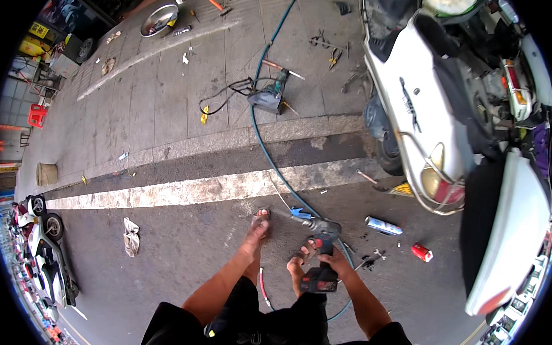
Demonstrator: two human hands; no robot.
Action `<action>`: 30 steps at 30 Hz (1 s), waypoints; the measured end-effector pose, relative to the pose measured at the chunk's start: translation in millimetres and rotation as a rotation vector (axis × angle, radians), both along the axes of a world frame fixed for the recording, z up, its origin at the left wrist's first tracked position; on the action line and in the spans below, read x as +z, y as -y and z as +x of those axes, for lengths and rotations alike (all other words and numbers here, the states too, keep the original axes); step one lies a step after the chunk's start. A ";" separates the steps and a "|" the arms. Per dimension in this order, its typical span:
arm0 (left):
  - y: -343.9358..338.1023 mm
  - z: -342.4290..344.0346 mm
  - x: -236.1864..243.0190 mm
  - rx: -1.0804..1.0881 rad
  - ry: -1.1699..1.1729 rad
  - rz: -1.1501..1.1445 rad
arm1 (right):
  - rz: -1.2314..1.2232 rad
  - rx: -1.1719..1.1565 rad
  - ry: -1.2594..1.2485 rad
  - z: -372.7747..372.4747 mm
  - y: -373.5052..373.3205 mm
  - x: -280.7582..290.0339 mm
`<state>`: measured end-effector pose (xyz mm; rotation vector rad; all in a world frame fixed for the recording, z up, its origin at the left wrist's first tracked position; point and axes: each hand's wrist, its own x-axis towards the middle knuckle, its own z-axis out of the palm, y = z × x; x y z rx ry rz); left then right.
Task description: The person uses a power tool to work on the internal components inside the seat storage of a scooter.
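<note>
Black sleeves (163,331) lie closest, at the lower edge, with a bare forearm reaching out from each. Gripped in the right hand (336,261) is a power tool (326,229), held by its handle over the asphalt (187,254); its battery (318,282) faces the person and its nose points away and to the left. By the left foot, as seen from above, the left hand (254,236) hangs well apart from the handle; whether its fingers are curled on anything, I cannot tell. Near the tool's nose shows a small blue part (300,213), and a hose (265,145) passes behind the tool. To its right lie a spray can (383,225), a red can (421,252) and a wrench (379,254). Farther right stands a white scooter (416,100), its front lamp toward the person. Beyond the white stripe (167,191), the pavement bears a green tool (267,100) with a black cord, pliers (334,58), a metal basin (159,21) and a hammer (217,5). Off to the left are a crumpled rag (131,237), a bucket (46,174) and a red stool (37,115).
</note>
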<state>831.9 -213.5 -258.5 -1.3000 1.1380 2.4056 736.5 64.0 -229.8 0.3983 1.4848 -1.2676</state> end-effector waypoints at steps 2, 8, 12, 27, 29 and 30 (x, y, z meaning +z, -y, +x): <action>3.8 -7.9 36.4 0.196 -0.054 0.188 | -0.066 -0.015 -0.111 11.8 7.6 41.4; 19.2 -32.8 137.3 0.764 -0.076 0.749 | -0.051 0.063 -0.403 21.6 73.9 160.2; 22.3 -30.4 164.0 0.701 -0.337 0.892 | -0.058 -0.043 -0.399 33.6 95.9 193.3; -10.9 -3.6 231.5 0.411 -0.165 0.856 | -0.080 -0.114 -0.521 105.2 50.1 248.0; -28.7 0.7 243.2 0.337 -0.233 0.932 | -0.072 -0.118 -0.601 122.7 33.9 260.0; -40.4 3.7 248.6 0.301 -0.233 0.935 | -0.070 -0.094 -0.669 132.5 23.9 264.2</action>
